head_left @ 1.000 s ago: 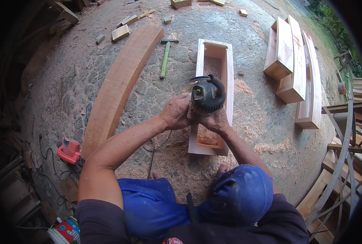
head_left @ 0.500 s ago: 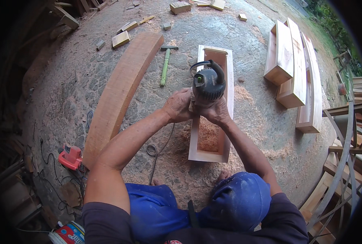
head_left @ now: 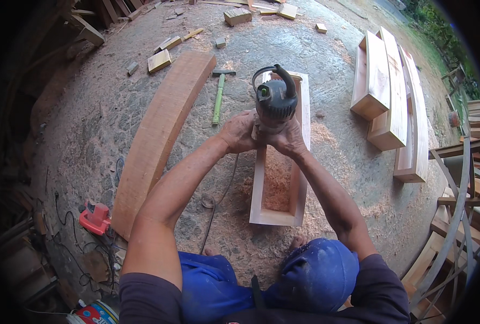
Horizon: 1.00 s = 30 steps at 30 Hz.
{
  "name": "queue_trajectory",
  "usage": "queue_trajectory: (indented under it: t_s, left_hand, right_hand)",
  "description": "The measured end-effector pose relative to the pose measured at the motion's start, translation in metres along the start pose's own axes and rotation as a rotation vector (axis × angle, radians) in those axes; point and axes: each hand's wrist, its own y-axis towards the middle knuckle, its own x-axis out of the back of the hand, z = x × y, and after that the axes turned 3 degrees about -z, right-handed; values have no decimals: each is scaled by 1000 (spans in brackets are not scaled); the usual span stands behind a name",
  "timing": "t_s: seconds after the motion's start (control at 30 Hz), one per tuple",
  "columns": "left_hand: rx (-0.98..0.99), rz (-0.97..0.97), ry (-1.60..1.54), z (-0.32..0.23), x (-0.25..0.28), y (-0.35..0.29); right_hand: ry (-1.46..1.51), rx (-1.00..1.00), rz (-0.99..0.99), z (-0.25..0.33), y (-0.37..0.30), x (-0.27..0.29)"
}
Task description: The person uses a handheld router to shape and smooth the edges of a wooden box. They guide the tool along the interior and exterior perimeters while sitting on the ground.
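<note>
A black corded router (head_left: 276, 100) stands over the far half of a long, narrow wooden box (head_left: 255, 202), hiding part of its rim. My left hand (head_left: 241, 132) grips the router's base from the left, fingers closed around it. On the other side my right hand (head_left: 287, 139) is wrapped round the base as well. The base and the cutter are mostly covered by my hands and the motor housing. Wood shavings (head_left: 276, 186) lie inside the box, which rests on the ground between my feet and the scraps beyond.
Left of the box lie a green-handled hammer (head_left: 218, 100) and a thick curved board (head_left: 156, 135). A red power tool (head_left: 95, 217) and cables sit at the lower left. Several similar wooden boxes (head_left: 374, 75) stand at the right. Offcuts (head_left: 237, 17) and shavings litter the concrete.
The router, in both hands, has shifted a little toward the far end of the box. The whole view has tilted slightly, so the ground objects appear lower.
</note>
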Motion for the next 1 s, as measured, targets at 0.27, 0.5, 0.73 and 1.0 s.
queue_trajectory:
  t_s: [0.27, 0.5, 0.73, 1.0]
  left_hand:
    - [115, 104, -2, 7, 8, 36]
    - [194, 145, -60, 37, 7, 50]
    - [293, 202, -128, 41, 14, 75]
    - [211, 20, -141, 75, 18, 107]
  right_hand:
    - [232, -59, -79, -35, 32, 7]
    - [38, 29, -68, -22, 51, 11]
    - [117, 37, -51, -35, 76, 20]
    - [81, 39, -44, -31, 125, 28]
